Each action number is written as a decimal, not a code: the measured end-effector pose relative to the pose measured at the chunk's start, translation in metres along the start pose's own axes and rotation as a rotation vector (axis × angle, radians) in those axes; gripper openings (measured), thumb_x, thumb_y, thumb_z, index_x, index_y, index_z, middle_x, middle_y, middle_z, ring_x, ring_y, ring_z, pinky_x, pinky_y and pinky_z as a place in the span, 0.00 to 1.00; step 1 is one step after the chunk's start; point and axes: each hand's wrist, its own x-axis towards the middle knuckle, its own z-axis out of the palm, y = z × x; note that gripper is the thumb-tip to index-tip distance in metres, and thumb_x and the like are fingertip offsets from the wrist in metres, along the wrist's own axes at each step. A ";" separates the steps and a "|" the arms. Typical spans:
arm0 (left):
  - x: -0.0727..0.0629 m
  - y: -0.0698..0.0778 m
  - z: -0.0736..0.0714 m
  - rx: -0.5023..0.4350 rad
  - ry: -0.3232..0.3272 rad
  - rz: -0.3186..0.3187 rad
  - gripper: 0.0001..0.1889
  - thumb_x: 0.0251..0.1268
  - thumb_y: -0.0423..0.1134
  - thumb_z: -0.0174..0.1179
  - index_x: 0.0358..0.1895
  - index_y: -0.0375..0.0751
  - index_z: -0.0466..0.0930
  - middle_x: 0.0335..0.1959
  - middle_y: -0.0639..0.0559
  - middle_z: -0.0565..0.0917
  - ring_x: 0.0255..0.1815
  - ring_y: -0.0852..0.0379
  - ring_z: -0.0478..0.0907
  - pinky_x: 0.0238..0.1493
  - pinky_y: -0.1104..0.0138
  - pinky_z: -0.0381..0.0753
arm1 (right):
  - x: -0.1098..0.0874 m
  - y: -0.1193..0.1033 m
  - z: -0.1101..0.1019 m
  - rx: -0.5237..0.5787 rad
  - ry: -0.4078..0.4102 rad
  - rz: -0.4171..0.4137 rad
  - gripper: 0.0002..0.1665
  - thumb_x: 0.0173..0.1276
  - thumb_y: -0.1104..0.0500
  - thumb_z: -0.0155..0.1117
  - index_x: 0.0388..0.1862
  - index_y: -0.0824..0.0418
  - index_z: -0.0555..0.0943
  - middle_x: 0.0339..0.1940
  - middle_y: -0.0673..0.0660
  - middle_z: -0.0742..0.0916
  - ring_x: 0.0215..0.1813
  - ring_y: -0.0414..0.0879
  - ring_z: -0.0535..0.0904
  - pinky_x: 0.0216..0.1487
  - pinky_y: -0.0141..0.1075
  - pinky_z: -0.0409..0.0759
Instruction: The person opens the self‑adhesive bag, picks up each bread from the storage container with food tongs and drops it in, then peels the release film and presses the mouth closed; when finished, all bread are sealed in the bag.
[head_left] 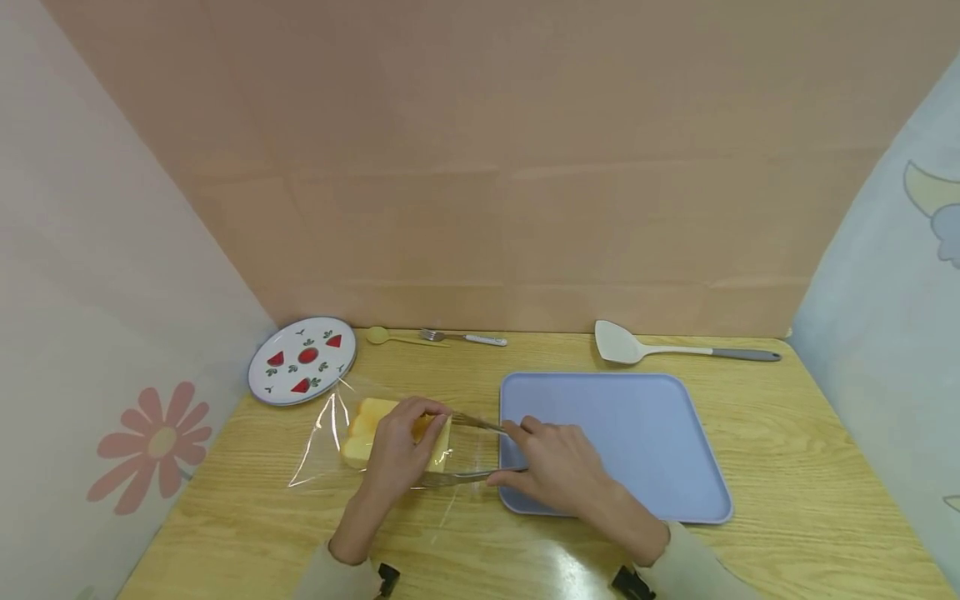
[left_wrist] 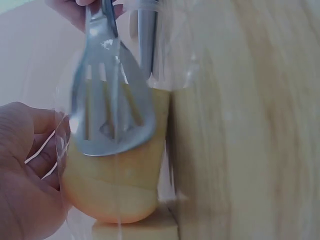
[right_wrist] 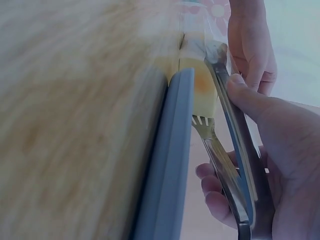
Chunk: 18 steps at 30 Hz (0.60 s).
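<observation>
A clear plastic bag [head_left: 318,454] lies on the table with thick slices of bread [head_left: 366,427] inside. My left hand [head_left: 405,442] is over the bread, its thumb and fingertips pinching the film near the bag's mouth. Metal tongs [head_left: 480,476] are in my right hand [head_left: 562,468], thumb on one arm and fingers on the other. Their arms stand spread, with the ends at the near and far sides of the bread. In the left wrist view, a slotted tong head [left_wrist: 112,110] overlaps the bread [left_wrist: 112,185]; whether it is inside the film is hard to tell.
A blue tray [head_left: 630,442] sits beneath and beyond my right hand. At the back left stands a fruit-patterned plate [head_left: 288,379], beside a yellow spoon [head_left: 378,335] and a small fork [head_left: 483,339]. A white spatula [head_left: 622,343] with a grey handle lies behind the tray.
</observation>
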 end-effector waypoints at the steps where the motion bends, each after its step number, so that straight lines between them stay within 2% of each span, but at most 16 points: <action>1: -0.001 -0.006 0.002 -0.013 0.001 0.004 0.02 0.80 0.38 0.71 0.45 0.45 0.91 0.43 0.55 0.92 0.45 0.55 0.89 0.46 0.62 0.88 | 0.000 0.000 -0.001 0.004 -0.008 0.010 0.46 0.61 0.23 0.78 0.60 0.58 0.91 0.36 0.49 0.89 0.24 0.39 0.80 0.18 0.31 0.70; 4: -0.002 -0.014 0.005 -0.036 0.002 0.011 0.03 0.80 0.39 0.70 0.44 0.46 0.91 0.41 0.55 0.91 0.42 0.59 0.86 0.44 0.67 0.85 | -0.001 0.001 -0.003 0.016 -0.037 0.041 0.48 0.60 0.22 0.79 0.61 0.58 0.90 0.37 0.49 0.89 0.25 0.39 0.80 0.19 0.32 0.71; 8: -0.001 -0.006 0.002 -0.033 -0.026 -0.034 0.02 0.79 0.35 0.70 0.45 0.44 0.91 0.41 0.54 0.92 0.41 0.57 0.87 0.44 0.63 0.87 | -0.004 0.004 -0.007 0.012 -0.066 0.073 0.49 0.58 0.22 0.80 0.63 0.57 0.90 0.36 0.48 0.88 0.26 0.39 0.80 0.20 0.32 0.71; 11: -0.002 -0.007 0.002 -0.041 -0.042 -0.046 0.01 0.79 0.35 0.70 0.46 0.44 0.91 0.43 0.53 0.92 0.43 0.56 0.88 0.46 0.62 0.88 | -0.007 0.006 -0.009 0.004 -0.070 0.082 0.50 0.58 0.21 0.79 0.63 0.57 0.90 0.35 0.48 0.88 0.26 0.39 0.80 0.21 0.32 0.71; 14: -0.004 -0.017 0.005 -0.046 -0.048 -0.031 0.02 0.80 0.37 0.70 0.48 0.44 0.90 0.45 0.53 0.92 0.44 0.56 0.87 0.47 0.65 0.88 | -0.010 0.010 -0.012 -0.003 -0.064 0.089 0.51 0.58 0.20 0.78 0.64 0.57 0.90 0.36 0.48 0.88 0.27 0.40 0.81 0.21 0.34 0.74; 17: -0.007 -0.029 0.010 -0.033 -0.063 -0.037 0.03 0.78 0.37 0.72 0.49 0.46 0.89 0.46 0.54 0.91 0.46 0.56 0.88 0.49 0.63 0.88 | -0.013 0.014 -0.015 -0.006 -0.055 0.097 0.51 0.58 0.19 0.78 0.64 0.57 0.90 0.37 0.48 0.88 0.28 0.41 0.82 0.22 0.35 0.76; 18: -0.008 -0.028 0.010 -0.022 -0.073 -0.049 0.05 0.77 0.36 0.72 0.50 0.47 0.89 0.47 0.55 0.91 0.48 0.55 0.88 0.51 0.60 0.90 | -0.014 0.015 -0.016 -0.007 -0.052 0.101 0.51 0.58 0.19 0.78 0.64 0.56 0.90 0.37 0.48 0.88 0.28 0.41 0.82 0.22 0.35 0.76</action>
